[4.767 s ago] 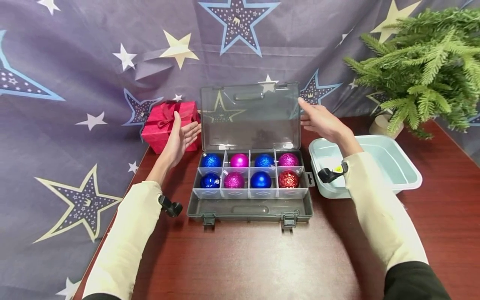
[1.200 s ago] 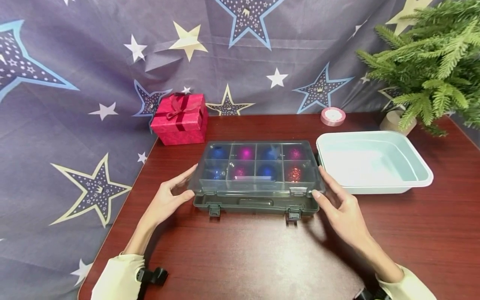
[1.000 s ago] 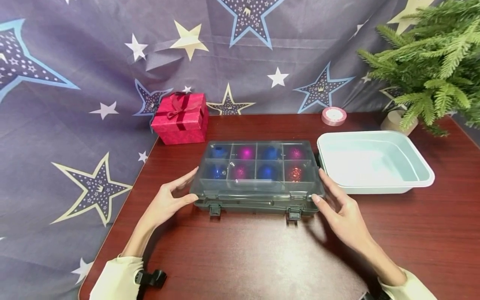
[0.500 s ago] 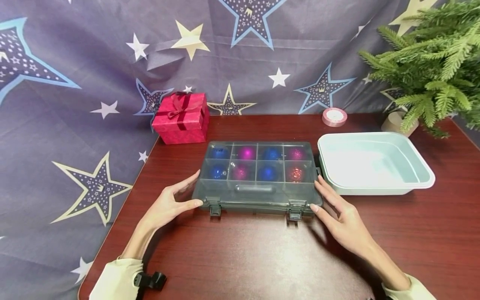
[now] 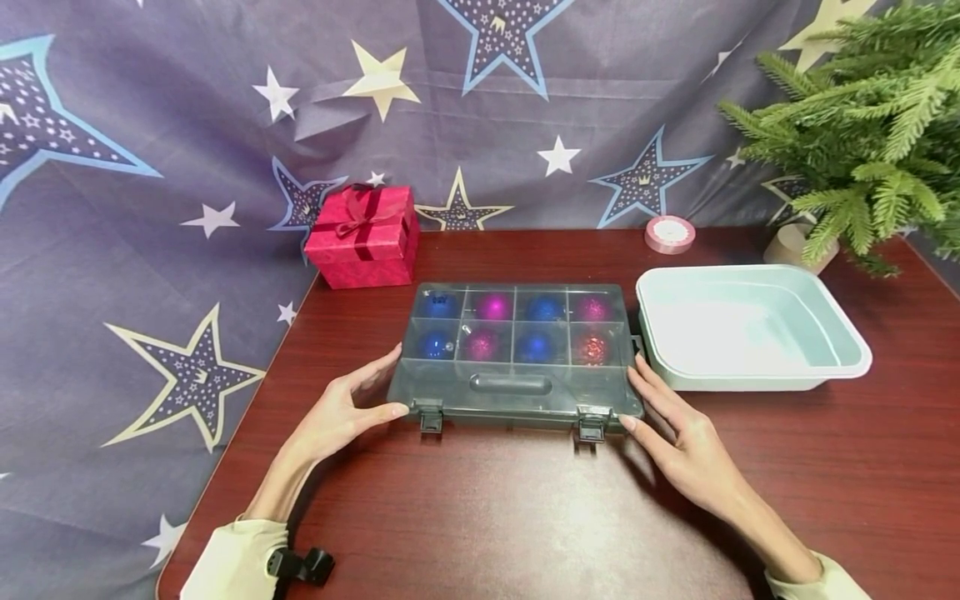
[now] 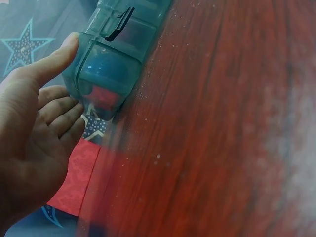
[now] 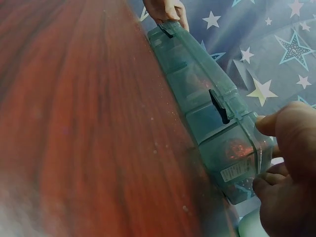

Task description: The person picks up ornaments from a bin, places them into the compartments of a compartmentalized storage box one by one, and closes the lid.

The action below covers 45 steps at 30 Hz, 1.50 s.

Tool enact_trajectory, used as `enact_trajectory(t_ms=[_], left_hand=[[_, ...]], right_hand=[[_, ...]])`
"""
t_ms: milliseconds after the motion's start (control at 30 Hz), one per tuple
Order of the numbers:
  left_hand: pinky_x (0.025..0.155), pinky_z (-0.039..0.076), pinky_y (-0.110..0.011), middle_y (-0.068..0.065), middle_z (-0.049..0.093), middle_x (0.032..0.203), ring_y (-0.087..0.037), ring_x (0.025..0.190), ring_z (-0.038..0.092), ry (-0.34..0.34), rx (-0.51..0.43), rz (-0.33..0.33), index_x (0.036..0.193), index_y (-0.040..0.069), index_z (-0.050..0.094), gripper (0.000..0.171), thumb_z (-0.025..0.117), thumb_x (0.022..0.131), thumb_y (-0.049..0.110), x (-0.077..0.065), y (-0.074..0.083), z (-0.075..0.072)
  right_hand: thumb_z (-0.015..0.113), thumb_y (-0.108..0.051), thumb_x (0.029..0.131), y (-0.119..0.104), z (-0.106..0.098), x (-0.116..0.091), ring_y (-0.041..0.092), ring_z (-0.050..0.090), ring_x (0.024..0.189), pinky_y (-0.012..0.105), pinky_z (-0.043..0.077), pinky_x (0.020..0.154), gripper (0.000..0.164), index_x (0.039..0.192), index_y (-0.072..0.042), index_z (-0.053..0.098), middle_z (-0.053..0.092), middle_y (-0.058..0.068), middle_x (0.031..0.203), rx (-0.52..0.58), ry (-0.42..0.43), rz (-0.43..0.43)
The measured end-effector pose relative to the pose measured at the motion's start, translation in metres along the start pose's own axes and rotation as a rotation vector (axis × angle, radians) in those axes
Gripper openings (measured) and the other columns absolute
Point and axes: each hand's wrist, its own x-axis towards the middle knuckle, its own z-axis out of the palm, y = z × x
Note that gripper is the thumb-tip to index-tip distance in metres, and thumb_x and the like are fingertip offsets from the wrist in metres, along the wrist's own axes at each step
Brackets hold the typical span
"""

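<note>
A clear grey plastic storage case [image 5: 442, 385] lies on the table with its lid down. Through the lid show two rows of Christmas baubles, in blue, pink and a red one [image 5: 593, 348], each in its own compartment. The left latch [image 5: 431, 420] and the right latch [image 5: 591, 427] stick out from the front edge, unfastened. My left hand [image 5: 330, 425] holds the left front corner, thumb on the lid's edge, fingers along the side. At the right front corner my right hand [image 5: 693, 450] does likewise; in the right wrist view its fingers [image 7: 270, 181] bend against the end wall.
A pale green basin [image 5: 750, 379] stands close to the case's right side. Behind are a red gift box [image 5: 363, 262], a pink ribbon roll [image 5: 670, 235] and an artificial fir tree [image 5: 862, 150]. A starry cloth [image 5: 225, 100] hangs along the table's back and left.
The lid, upright at first with both palms beside it, has swung forward and down onto the case. Both hands came down with it to the front corners; in the last half second they barely move.
</note>
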Motion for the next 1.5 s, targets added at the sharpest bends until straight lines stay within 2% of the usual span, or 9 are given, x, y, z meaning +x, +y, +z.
enact_trajectory(t_ms=[300,600,800,967,1067,1233,1300,1400,1500], left_hand=[[0.112,0.034,-0.016,0.001,0.048,0.157,-0.02,0.143,0.045,0.02,0.004,-0.003,0.158,0.021,0.046,0.079,0.084,0.089,0.016,-0.001,-0.003,0.002],[0.112,0.034,-0.016,0.0,0.048,0.156,-0.021,0.143,0.046,0.028,0.021,0.02,0.158,0.02,0.046,0.079,0.084,0.09,0.015,0.0,-0.007,0.003],[0.111,0.035,-0.017,0.002,0.049,0.155,-0.019,0.142,0.047,0.033,0.037,0.023,0.158,0.024,0.046,0.078,0.084,0.09,0.017,-0.001,-0.009,0.004],[0.11,0.034,-0.015,0.002,0.05,0.155,-0.018,0.141,0.047,0.041,0.092,0.015,0.158,0.025,0.046,0.077,0.084,0.091,0.022,-0.002,-0.01,0.004],[0.11,0.033,-0.014,0.003,0.048,0.155,-0.018,0.142,0.045,0.037,0.126,0.007,0.158,0.025,0.045,0.076,0.083,0.092,0.026,-0.003,-0.01,0.003],[0.111,0.031,-0.014,0.006,0.046,0.157,-0.017,0.144,0.042,0.03,0.174,-0.007,0.158,0.025,0.045,0.077,0.082,0.092,0.031,-0.003,-0.006,0.002],[0.111,0.031,-0.014,0.006,0.046,0.157,-0.017,0.144,0.043,0.028,0.21,-0.007,0.159,0.025,0.044,0.079,0.083,0.09,0.033,-0.004,-0.003,0.002],[0.111,0.032,-0.017,0.004,0.046,0.157,-0.018,0.142,0.045,0.025,0.277,0.002,0.16,0.025,0.042,0.087,0.087,0.086,0.037,-0.005,0.0,0.003],[0.113,0.038,-0.029,0.0,0.047,0.156,-0.021,0.139,0.049,0.033,0.352,0.02,0.161,0.023,0.041,0.095,0.091,0.081,0.037,-0.005,0.002,0.004]], right_hand=[[0.074,0.004,0.092,0.002,0.0,0.0,0.006,0.035,0.145,0.01,0.031,0.109,0.062,0.15,0.001,0.052,0.04,0.018,0.16,-0.053,0.017,-0.042],[0.077,0.008,0.087,0.006,0.0,-0.001,0.006,0.036,0.144,0.01,0.031,0.109,0.065,0.148,0.001,0.055,0.042,0.02,0.158,-0.037,0.036,-0.071],[0.077,0.004,0.089,0.007,0.0,-0.001,0.007,0.038,0.143,0.012,0.029,0.111,0.063,0.148,0.0,0.055,0.044,0.017,0.158,-0.067,0.042,-0.046],[0.08,0.001,0.088,0.008,-0.001,-0.001,0.006,0.039,0.142,0.012,0.029,0.112,0.065,0.148,-0.001,0.056,0.045,0.018,0.157,-0.095,0.044,-0.048],[0.084,0.0,0.082,0.008,0.0,-0.001,0.012,0.042,0.141,0.011,0.029,0.111,0.072,0.148,-0.001,0.055,0.046,0.019,0.156,-0.139,0.046,-0.087],[0.091,-0.005,0.073,0.006,0.002,0.0,0.037,0.053,0.131,0.01,0.028,0.11,0.084,0.148,0.001,0.055,0.047,0.021,0.154,-0.257,0.046,-0.15],[0.094,-0.009,0.07,0.005,0.002,0.001,0.043,0.058,0.126,0.018,0.037,0.109,0.087,0.148,0.0,0.055,0.047,0.021,0.154,-0.308,0.045,-0.158],[0.096,-0.014,0.068,0.002,0.004,0.001,0.045,0.062,0.12,0.039,0.052,0.099,0.09,0.147,0.001,0.056,0.049,0.022,0.153,-0.367,0.05,-0.166],[0.097,-0.017,0.068,0.0,0.005,0.002,0.047,0.063,0.117,0.059,0.055,0.087,0.091,0.147,0.002,0.056,0.048,0.023,0.152,-0.389,0.047,-0.165]])
